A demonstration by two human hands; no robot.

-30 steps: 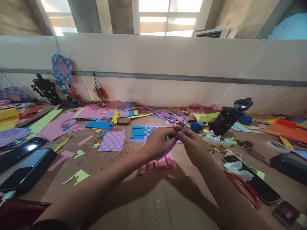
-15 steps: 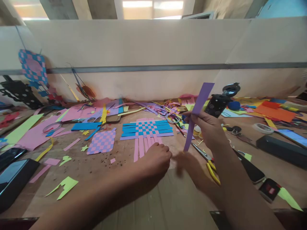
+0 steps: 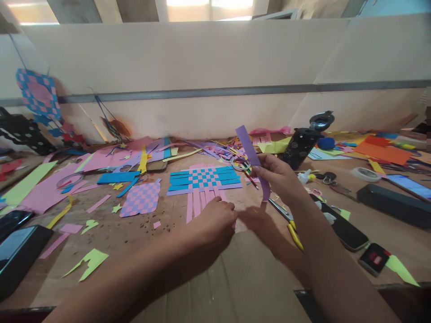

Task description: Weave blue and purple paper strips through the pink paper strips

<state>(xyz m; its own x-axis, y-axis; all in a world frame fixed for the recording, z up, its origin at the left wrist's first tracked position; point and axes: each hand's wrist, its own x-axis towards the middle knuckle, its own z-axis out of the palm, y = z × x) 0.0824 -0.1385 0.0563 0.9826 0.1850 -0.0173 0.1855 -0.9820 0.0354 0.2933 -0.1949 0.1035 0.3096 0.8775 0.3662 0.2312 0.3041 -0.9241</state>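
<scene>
My right hand [image 3: 278, 179] pinches a long purple paper strip [image 3: 251, 151] by its middle, raised above the table. A blurred hand-shaped shadow lies below it. My left hand [image 3: 215, 220] rests curled on the loose pink strips [image 3: 198, 206] that hang from a blue-and-pink woven paper mat [image 3: 204, 179]. The fingers of my left hand hide the lower ends of some strips. A gap separates my two hands. Yellow-handled scissors [image 3: 291, 226] lie just below my right wrist, partly hidden by it.
The wooden table [image 3: 141, 233] is strewn with coloured paper scraps and a pink-and-purple checked weave [image 3: 141, 198]. A black bottle [image 3: 298, 146] stands at the back right. Phones lie at both sides, and a wall rises behind the table.
My hands have moved apart from their pinch over the strip. My right hand now holds the purple strip alone, while my left hand has dropped onto the pink strips. The view has tilted down.
</scene>
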